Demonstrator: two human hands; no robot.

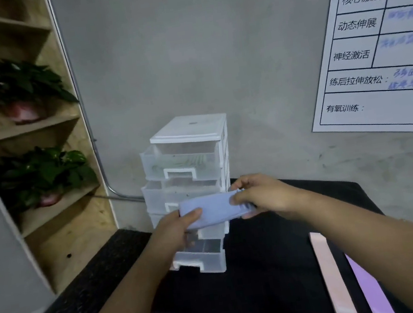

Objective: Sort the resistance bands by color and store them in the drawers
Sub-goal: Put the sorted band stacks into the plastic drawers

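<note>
Holding a light blue resistance band [214, 209] flat between both hands, right in front of the white drawer unit [188, 129], so it's up in the air and not in any drawer yet. The left hand [175, 227] grips the left end, thumb on top and the rest curled underneath. The right hand [264, 196] pinches the right end between thumb and fingers [236, 200]. The unit sits on a black desk [266, 248] against a grey wall, and its see-through drawers are all slid out a bit. The top drawer [180, 165] has something greenish inside. The second drawer [162, 191] is partly hidden behind the band. The bottom drawer [201, 256] sticks out the furthest, with dark stuff in it that I honestly can't make out. Over on the right side of the desk, a pink band [329, 271] and a purple band [370, 290] lie flat side by side, just beside the right forearm. Off to the left is a wooden shelf [36, 127] with two leafy potted plants [17, 84], and a white chart [382, 38] with Chinese writing hangs on the wall up right.
</note>
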